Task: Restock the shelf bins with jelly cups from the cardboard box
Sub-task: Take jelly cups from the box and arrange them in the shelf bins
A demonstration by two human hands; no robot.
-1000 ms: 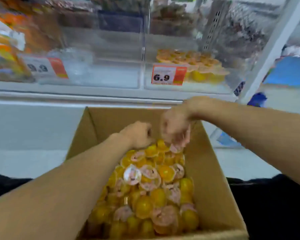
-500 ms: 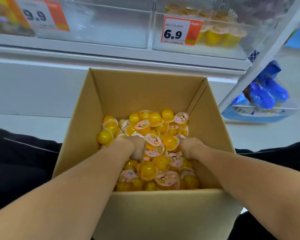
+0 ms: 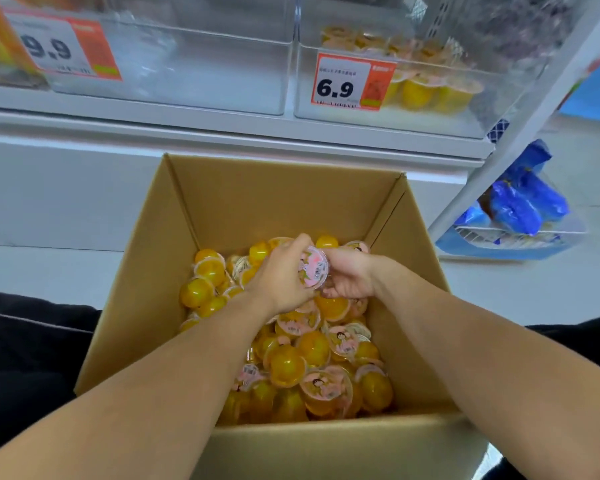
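Open cardboard box (image 3: 222, 209) below the shelf, about half full of loose yellow jelly cups (image 3: 291, 365). Above the heap, left hand (image 3: 281, 275) and right hand (image 3: 349, 275) meeting, both curled around one pink-lidded cup (image 3: 313, 268). Behind the box, clear bin (image 3: 465, 109) tagged 6.9 holding a few cups; neighbouring bin (image 3: 194, 74) tagged 9.9.

Illumination is bright, even and diffuse, with soft shadows only inside the cardboard box (image 3: 222, 209). The clear shelf bins (image 3: 201, 74) show pale glare and reflections. Wide-angle distortion bends the shelf upright (image 3: 520, 133) at far right. Upper corners are blurred; the centre is moderately sharp.
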